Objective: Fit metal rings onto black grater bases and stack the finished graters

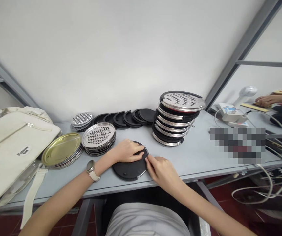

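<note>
A black round grater base (128, 168) lies on the table near its front edge, with a strip of shiny metal showing along its right rim. My left hand (129, 151) is over its upper part, fingers bent and thumb close to them, pressing on it near the right edge. At that same edge, my right hand (162, 168) has closed its thumb and fingers on the rim. Whatever lies under the fingertips is hidden. Left of my hands is a stack of round metal grater plates (98, 136). To the right stands a tall stack of black-rimmed round graters (180, 101).
Gold-coloured round metal discs (62, 149) are piled beside a cream bag (20, 147). Smaller grater plates (81, 119) and a row of overlapping black round parts (121, 119) lie along the wall. Cables (270, 177) hang at the right, where another person's hand (266, 100) shows.
</note>
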A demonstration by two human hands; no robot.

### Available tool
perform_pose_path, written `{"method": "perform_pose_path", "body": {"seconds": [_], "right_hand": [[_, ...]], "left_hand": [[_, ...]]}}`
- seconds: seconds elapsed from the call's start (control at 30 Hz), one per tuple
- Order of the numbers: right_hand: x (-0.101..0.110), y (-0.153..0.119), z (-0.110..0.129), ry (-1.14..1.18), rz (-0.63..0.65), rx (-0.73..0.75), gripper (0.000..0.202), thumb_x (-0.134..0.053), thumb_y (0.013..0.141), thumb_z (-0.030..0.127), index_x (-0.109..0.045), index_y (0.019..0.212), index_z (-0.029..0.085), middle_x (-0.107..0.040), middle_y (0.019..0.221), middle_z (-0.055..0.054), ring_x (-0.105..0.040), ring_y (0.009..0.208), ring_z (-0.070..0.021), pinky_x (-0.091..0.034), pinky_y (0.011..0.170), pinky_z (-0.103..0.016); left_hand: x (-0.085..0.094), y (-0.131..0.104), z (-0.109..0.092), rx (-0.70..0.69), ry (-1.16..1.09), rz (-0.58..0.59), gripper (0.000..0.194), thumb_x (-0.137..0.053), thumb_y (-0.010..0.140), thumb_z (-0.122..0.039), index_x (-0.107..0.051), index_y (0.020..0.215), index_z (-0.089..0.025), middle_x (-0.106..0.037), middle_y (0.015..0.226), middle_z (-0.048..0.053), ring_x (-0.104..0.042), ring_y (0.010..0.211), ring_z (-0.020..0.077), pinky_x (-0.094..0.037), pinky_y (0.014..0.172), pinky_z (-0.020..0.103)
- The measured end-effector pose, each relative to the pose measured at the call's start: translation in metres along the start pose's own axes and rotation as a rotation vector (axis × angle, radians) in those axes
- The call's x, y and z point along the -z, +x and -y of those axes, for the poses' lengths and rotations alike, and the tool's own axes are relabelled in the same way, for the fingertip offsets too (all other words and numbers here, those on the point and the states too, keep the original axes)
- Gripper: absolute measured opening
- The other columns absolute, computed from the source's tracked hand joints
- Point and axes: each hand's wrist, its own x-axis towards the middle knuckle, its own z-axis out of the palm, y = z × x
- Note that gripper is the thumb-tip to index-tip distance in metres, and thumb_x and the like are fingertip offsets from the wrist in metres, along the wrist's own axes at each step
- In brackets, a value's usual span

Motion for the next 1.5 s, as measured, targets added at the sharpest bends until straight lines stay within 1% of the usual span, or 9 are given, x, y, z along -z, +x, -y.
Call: {"method": "perform_pose_path", "body": {"seconds": [0.17,0.33,0.43,0.57,0.7,0.83,1.07,1.27,1.5], "right_hand": [[0.0,0.005,-0.013,0.115,-0.005,-0.107,0.028,-0.032,0.097,0.026,-0.048,0.076,0.02,-0.057,0.058,-0.001,-0.053,0.05,-0.0148,-0.026,0.051,-0.026],[-0.005,0.007,-0.016,0.189,0.006,-0.119,0.026,-0.031,0.097,0.027,-0.048,0.078,0.021,-0.058,0.06,0.0,-0.055,0.053,-0.0152,-0.028,0.052,-0.025],[-0.005,0.007,-0.017,0.231,0.028,-0.119,0.027,-0.03,0.098,0.028,-0.047,0.077,0.021,-0.057,0.059,0.0,-0.055,0.053,-0.015,-0.029,0.052,-0.024],[-0.004,0.009,-0.019,0.286,0.044,-0.123,0.029,-0.029,0.098,0.029,-0.046,0.075,0.022,-0.056,0.06,0.001,-0.054,0.054,-0.0146,-0.03,0.055,-0.024],[-0.003,0.01,-0.021,0.298,0.059,-0.125,0.03,-0.03,0.097,0.029,-0.046,0.073,0.022,-0.056,0.059,0.001,-0.054,0.054,-0.0147,-0.031,0.055,-0.024],[-0.003,0.01,-0.021,0.303,0.06,-0.142,0.03,-0.03,0.097,0.029,-0.045,0.072,0.022,-0.054,0.058,0.001,-0.052,0.052,-0.0143,-0.03,0.055,-0.024],[-0.004,0.012,-0.021,0.263,0.053,-0.156,0.03,-0.03,0.096,0.028,-0.047,0.073,0.021,-0.057,0.059,0.0,-0.055,0.054,-0.015,-0.028,0.054,-0.024],[-0.006,0.012,-0.022,0.232,0.043,-0.16,0.029,-0.03,0.096,0.028,-0.049,0.076,0.02,-0.06,0.06,-0.001,-0.058,0.056,-0.0162,-0.029,0.054,-0.024],[-0.009,0.011,-0.022,0.164,0.011,-0.122,0.027,-0.03,0.096,0.026,-0.05,0.079,0.019,-0.06,0.06,-0.002,-0.058,0.054,-0.0164,-0.028,0.053,-0.025]], "left_hand": [[0.0,-0.001,0.0,-0.033,-0.005,-0.013,0.023,-0.042,0.092,-0.033,-0.056,0.08,-0.019,-0.062,0.07,0.001,-0.057,0.061,0.0134,-0.035,0.056,0.025],[-0.002,-0.002,-0.008,-0.145,0.021,-0.031,0.022,-0.044,0.09,-0.033,-0.057,0.079,-0.018,-0.061,0.067,0.003,-0.057,0.06,0.0147,-0.034,0.053,0.026],[-0.002,-0.002,-0.014,-0.176,0.012,-0.034,0.022,-0.045,0.089,-0.033,-0.059,0.082,-0.018,-0.062,0.067,0.003,-0.058,0.061,0.0152,-0.035,0.053,0.027],[0.0,0.0,-0.015,-0.141,-0.007,-0.017,0.023,-0.045,0.089,-0.034,-0.059,0.08,-0.019,-0.063,0.067,0.002,-0.059,0.062,0.015,-0.034,0.053,0.027],[0.003,0.0,-0.013,-0.098,-0.046,-0.005,0.025,-0.044,0.09,-0.035,-0.055,0.074,-0.019,-0.061,0.063,0.0,-0.057,0.058,0.0135,-0.031,0.053,0.026],[0.003,0.0,-0.012,-0.071,-0.079,-0.005,0.025,-0.044,0.09,-0.036,-0.053,0.074,-0.02,-0.061,0.063,-0.001,-0.056,0.057,0.0132,-0.03,0.053,0.026],[0.003,0.003,-0.013,-0.021,-0.108,0.027,0.024,-0.045,0.09,-0.036,-0.054,0.074,-0.02,-0.062,0.065,-0.001,-0.055,0.057,0.0134,-0.027,0.053,0.027],[0.004,0.004,-0.015,0.021,-0.114,0.038,0.025,-0.046,0.09,-0.036,-0.054,0.073,-0.02,-0.063,0.067,-0.001,-0.056,0.059,0.0137,-0.027,0.053,0.027],[0.005,0.005,-0.016,0.039,-0.102,0.056,0.022,-0.047,0.089,-0.035,-0.054,0.074,-0.02,-0.063,0.069,-0.002,-0.057,0.06,0.0138,-0.026,0.053,0.028]]}}
